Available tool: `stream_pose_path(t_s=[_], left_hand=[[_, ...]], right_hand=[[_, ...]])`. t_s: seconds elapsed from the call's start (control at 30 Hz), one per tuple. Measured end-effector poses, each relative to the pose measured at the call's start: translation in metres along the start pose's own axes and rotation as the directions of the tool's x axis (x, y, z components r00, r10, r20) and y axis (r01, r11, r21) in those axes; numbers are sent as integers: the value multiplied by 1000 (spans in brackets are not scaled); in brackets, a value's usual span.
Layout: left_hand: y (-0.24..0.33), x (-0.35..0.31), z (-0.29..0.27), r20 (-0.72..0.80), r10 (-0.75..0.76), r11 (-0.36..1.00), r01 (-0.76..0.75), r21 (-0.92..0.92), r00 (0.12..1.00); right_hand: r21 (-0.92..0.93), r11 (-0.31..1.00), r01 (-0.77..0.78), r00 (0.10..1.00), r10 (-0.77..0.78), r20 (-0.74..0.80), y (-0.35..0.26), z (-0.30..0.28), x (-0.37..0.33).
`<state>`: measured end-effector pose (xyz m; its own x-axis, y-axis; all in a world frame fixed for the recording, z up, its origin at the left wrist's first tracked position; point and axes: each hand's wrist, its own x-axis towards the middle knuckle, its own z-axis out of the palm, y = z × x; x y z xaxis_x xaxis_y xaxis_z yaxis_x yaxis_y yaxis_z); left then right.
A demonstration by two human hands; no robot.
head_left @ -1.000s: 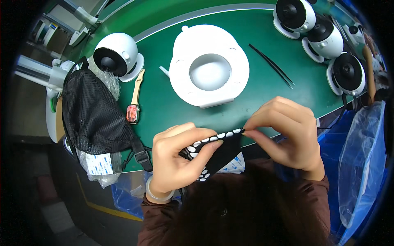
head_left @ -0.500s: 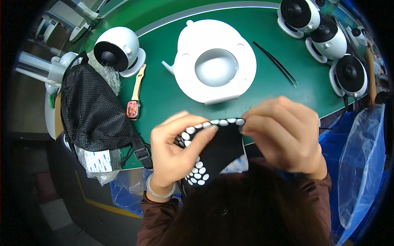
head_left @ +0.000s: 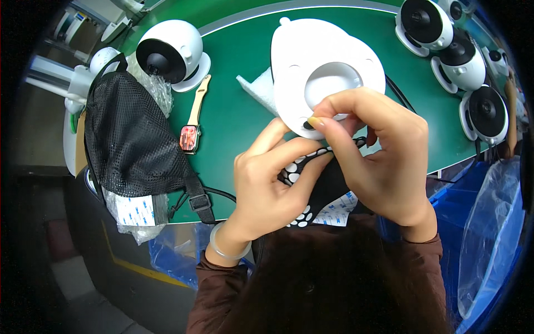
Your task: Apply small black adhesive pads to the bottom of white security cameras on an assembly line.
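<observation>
My left hand (head_left: 270, 192) pinches a black sheet (head_left: 328, 186) dotted with white round pads (head_left: 293, 167), with printed white backing paper (head_left: 336, 211) showing at its lower edge. Thumb and forefinger of my right hand (head_left: 386, 161) are closed together at the near rim of a white rounded housing (head_left: 328, 42), which has a large round opening. Under those fingertips shows a small dark round pad (head_left: 307, 125), against the housing's surface. The sheet's far edge, with its row of pads, lies just below the rim, partly hidden by my fingers.
A white foam piece (head_left: 260, 89) sits by the housing, with black tweezers (head_left: 401, 94) on its right. A wristwatch (head_left: 190, 138), a black mesh bag (head_left: 130, 139) and a white camera (head_left: 172, 53) stand left. Several similar cameras (head_left: 486, 114) line the right; blue bins (head_left: 450, 200) are below.
My right hand has moved from the sheet's edge up to the housing's near rim, with a dark pad at its fingertips. My left hand and the sheet have shifted right and up.
</observation>
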<state>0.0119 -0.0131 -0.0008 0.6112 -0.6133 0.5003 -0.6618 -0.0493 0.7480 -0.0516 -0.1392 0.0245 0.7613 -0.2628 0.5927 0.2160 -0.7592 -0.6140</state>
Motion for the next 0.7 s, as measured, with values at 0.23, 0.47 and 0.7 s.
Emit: stream_pose_path(t_s=[0.23, 0.47, 0.7], left_hand=[[-1, -1, 0, -24, -5, 1000, 4, -8, 1000], [-2, 0, 0, -33, 1, 1000, -1, -26, 999], [1, -3, -9, 86, -37, 999, 33, 41, 996]], right_hand=[[-41, 999, -21, 1000, 20, -5, -4, 4, 0], [-53, 999, 0, 1000, -1, -29, -4, 7, -1], [25, 1000, -19, 998, 21, -55, -5, 7, 1]])
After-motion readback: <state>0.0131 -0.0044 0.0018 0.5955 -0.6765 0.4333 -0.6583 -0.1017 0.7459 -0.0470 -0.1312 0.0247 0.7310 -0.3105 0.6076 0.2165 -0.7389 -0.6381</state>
